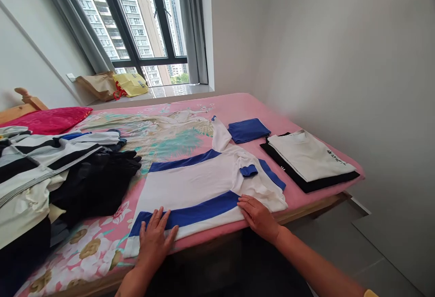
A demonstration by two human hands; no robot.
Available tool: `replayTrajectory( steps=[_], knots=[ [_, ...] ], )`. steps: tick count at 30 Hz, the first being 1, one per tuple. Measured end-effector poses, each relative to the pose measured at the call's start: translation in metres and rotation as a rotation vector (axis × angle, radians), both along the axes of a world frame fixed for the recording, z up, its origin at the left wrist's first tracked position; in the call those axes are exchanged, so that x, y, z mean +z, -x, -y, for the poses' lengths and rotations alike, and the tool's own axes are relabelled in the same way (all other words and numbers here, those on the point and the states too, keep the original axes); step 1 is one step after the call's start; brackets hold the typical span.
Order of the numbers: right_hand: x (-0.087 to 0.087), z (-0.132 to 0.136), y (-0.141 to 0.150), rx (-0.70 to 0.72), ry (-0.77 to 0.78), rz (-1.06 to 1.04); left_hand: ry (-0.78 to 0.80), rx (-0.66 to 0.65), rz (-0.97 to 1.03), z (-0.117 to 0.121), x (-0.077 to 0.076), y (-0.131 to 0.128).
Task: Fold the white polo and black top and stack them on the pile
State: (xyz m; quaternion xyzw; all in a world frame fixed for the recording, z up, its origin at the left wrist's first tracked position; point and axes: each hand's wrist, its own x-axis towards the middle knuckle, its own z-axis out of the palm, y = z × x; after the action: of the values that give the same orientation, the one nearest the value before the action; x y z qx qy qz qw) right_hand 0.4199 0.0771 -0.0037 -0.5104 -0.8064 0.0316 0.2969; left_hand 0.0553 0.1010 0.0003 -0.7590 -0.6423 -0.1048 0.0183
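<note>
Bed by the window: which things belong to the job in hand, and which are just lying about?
In the job:
striped shirt, under left hand and right hand
probably folded blue cloth, folded white shirt, clothes pile

Lying about:
red pillow
brown bag
yellow bag

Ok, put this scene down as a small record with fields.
Surface: bed, pink patterned cover
Main item: white shirt with blue bands, spread out; one blue cuff lies on its body
Left hand: left hand, fingers spread on the hem end
Right hand: right hand, on the near edge
Right side: folded blue cloth; white garment on black garment
Left side: heap of clothes, red cushion
Windowsill: brown bag, yellow bag
</note>
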Motion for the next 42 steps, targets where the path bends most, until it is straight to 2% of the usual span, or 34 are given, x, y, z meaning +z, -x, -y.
replayTrajectory(
  steps=[2, 5, 9, 11, 15, 17, 19, 21, 23, 26, 28, 32, 35, 38, 42],
  knots=[
    [0.003, -0.008, -0.004, 0.047, -0.026, -0.035, -0.055, -0.094, 0.092, -0.005, 0.005, -0.016],
    [0.001, -0.019, -0.012, 0.08, -0.069, 0.029, -0.07, -0.255, 0.244, -0.017, 0.021, -0.053],
    [-0.006, -0.022, -0.013, 0.059, -0.076, 0.119, 0.009, -0.444, 0.356, -0.039, 0.047, -0.129],
    [-0.008, -0.022, -0.011, 0.044, -0.052, 0.113, 0.038, -0.508, 0.353, -0.051, 0.055, -0.173],
    [-0.005, -0.023, -0.011, 0.018, 0.014, 0.075, 0.131, -0.51, 0.347, -0.075, 0.058, -0.252],
    [-0.003, -0.024, -0.013, 0.022, 0.047, 0.065, 0.184, -0.467, 0.376, -0.09, 0.06, -0.28],
    [-0.002, -0.025, -0.016, 0.028, 0.073, 0.052, 0.215, -0.43, 0.416, -0.108, 0.068, -0.297],
    [0.0, -0.025, -0.018, 0.045, 0.083, 0.03, 0.241, -0.396, 0.472, -0.131, 0.084, -0.303],
    [0.001, -0.024, -0.019, 0.064, 0.077, 0.01, 0.278, -0.347, 0.556, -0.154, 0.108, -0.301],
    [0.001, -0.022, -0.018, 0.057, 0.074, -0.005, 0.349, -0.288, 0.703, -0.18, 0.155, -0.292],
    [0.001, -0.021, -0.018, 0.053, 0.078, -0.002, 0.382, -0.276, 0.8, -0.185, 0.189, -0.285],
    [0.0, -0.02, -0.017, 0.066, 0.087, 0.037, 0.439, -0.308, 0.931, -0.17, 0.247, -0.271],
    [0.0, -0.018, -0.016, 0.068, 0.102, 0.067, 0.455, -0.361, 0.943, -0.147, 0.278, -0.254],
    [-0.003, -0.016, -0.014, 0.049, 0.091, 0.049, 0.422, -0.439, 0.871, -0.125, 0.297, -0.234],
    [-0.013, -0.014, -0.013, -0.035, 0.086, -0.067, 0.344, -0.423, 0.797, -0.105, 0.305, -0.207]
  ],
)
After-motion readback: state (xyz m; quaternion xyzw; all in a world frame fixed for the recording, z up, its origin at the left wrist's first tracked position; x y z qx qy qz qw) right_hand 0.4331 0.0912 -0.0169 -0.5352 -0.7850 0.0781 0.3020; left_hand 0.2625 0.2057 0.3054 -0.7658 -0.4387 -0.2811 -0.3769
